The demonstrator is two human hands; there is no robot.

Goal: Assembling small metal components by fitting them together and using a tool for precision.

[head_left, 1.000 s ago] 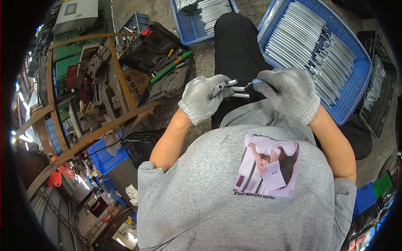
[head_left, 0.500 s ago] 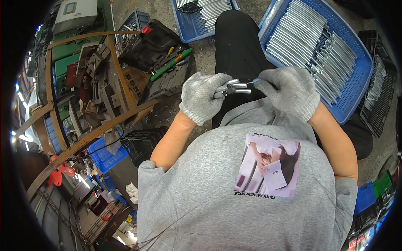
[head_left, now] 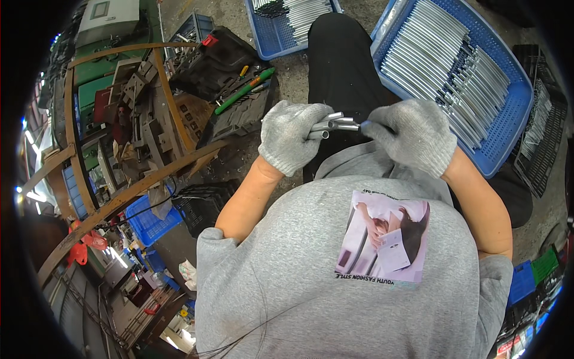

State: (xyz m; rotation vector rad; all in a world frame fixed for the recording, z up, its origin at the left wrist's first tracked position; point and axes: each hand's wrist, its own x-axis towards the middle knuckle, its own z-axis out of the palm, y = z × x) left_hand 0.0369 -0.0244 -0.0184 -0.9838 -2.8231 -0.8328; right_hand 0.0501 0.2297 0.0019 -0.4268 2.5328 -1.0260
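My left hand (head_left: 291, 137), in a grey knitted glove, is closed around a small bunch of short silver metal tubes (head_left: 335, 125). Their open ends stick out to the right, at slightly different lengths. My right hand (head_left: 415, 134), gloved the same way, has its thumb and fingers pinched together just at the end of one tube. Whatever sits between those fingertips is small and mostly hidden; only a dark bluish bit shows. Both hands are over my lap, close to the black trouser leg (head_left: 338, 66).
A large blue crate (head_left: 521, 119) full of silver tubes stands at the right, a smaller blue crate (head_left: 267, 48) with more tubes ahead. Black crates (head_left: 541, 143) are at far right. To the left lie an open black toolbox (head_left: 209, 78) and a wooden frame (head_left: 128, 190).
My right fingertips have come down slightly against a tube's end, and the small blue piece seen between them is now mostly covered. The tubes have shifted a little in my left hand.
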